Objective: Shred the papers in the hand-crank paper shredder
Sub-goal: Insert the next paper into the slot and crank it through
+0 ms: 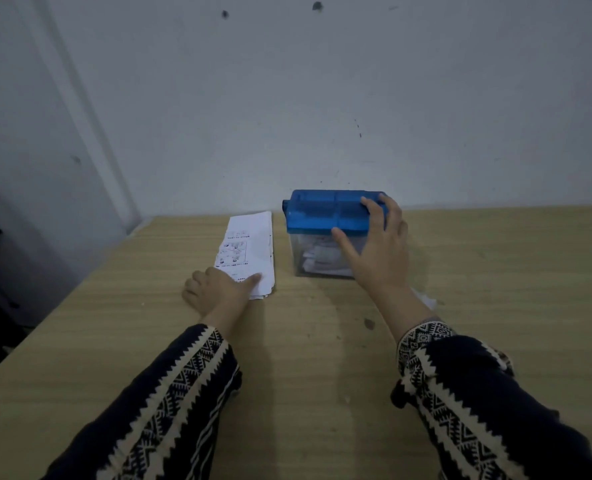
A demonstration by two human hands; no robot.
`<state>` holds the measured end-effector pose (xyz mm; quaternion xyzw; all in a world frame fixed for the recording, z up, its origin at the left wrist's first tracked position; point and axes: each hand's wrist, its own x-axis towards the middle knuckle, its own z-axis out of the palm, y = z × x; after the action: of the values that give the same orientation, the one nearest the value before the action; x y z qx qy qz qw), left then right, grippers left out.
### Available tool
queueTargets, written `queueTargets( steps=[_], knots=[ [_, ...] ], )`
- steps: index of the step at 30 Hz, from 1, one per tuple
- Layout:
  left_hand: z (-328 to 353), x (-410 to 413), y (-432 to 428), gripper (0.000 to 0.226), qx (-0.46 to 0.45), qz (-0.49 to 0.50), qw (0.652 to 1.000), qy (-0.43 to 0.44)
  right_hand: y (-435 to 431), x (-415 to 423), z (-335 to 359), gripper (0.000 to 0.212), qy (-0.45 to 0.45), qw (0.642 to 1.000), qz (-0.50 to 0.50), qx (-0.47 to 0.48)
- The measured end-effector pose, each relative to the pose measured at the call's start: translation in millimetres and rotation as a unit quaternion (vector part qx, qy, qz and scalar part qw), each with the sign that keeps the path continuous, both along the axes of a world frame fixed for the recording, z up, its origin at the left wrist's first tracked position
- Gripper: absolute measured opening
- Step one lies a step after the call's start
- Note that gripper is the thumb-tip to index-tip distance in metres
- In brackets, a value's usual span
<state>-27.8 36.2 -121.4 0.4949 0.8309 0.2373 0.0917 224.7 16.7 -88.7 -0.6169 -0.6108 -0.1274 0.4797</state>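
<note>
The hand-crank shredder (325,216) has a blue top and a clear bin holding white shreds, and stands at the back of the wooden table near the wall. My right hand (377,247) grips its right end, fingers over the blue top and thumb against the front. A stack of white papers (249,251) with printed pictures lies just left of the shredder. My left hand (218,289) pinches the near corner of that stack, thumb on top and fingers curled at its edge. The crank handle is hidden.
The wooden table (305,358) runs up to a grey wall behind. A small white paper scrap (426,299) lies right of my right wrist. The table's left edge drops off to a dark area.
</note>
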Motion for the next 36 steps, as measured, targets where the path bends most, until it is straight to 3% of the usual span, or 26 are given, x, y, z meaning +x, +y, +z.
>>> queueTargets(
  steps=[7,11,18,24,33,36],
  knots=[
    [-8.6,5.1,-2.1,0.089,0.073,-0.014,0.996,0.051,1.8,-0.5,-1.3,0.065,-0.002,1.0,0.0,0.011],
    [-10.8,12.5,0.2,0.057,0.126,-0.147,0.97,0.144,1.4,-1.6,-1.2,0.065,0.001,1.0,-0.001,0.014],
    [-9.9,21.4,3.9,0.072,0.093,-0.163,0.975,0.117,2.2,-1.6,-2.3,0.066,-0.002,1.0,-0.005,0.012],
    [-10.8,19.8,5.2,0.059,0.101,-0.162,0.977,0.098,3.4,-1.4,-3.0,0.066,-0.004,1.0,-0.008,0.026],
    [-4.3,28.1,-8.7,0.028,0.148,-0.201,0.957,0.15,4.6,-1.9,-3.5,0.065,-0.008,0.999,-0.014,0.033],
    [-5.2,27.2,-7.3,0.027,0.155,-0.187,0.965,0.103,4.1,-2.0,-3.3,0.065,-0.007,0.999,-0.012,0.031]
  ],
)
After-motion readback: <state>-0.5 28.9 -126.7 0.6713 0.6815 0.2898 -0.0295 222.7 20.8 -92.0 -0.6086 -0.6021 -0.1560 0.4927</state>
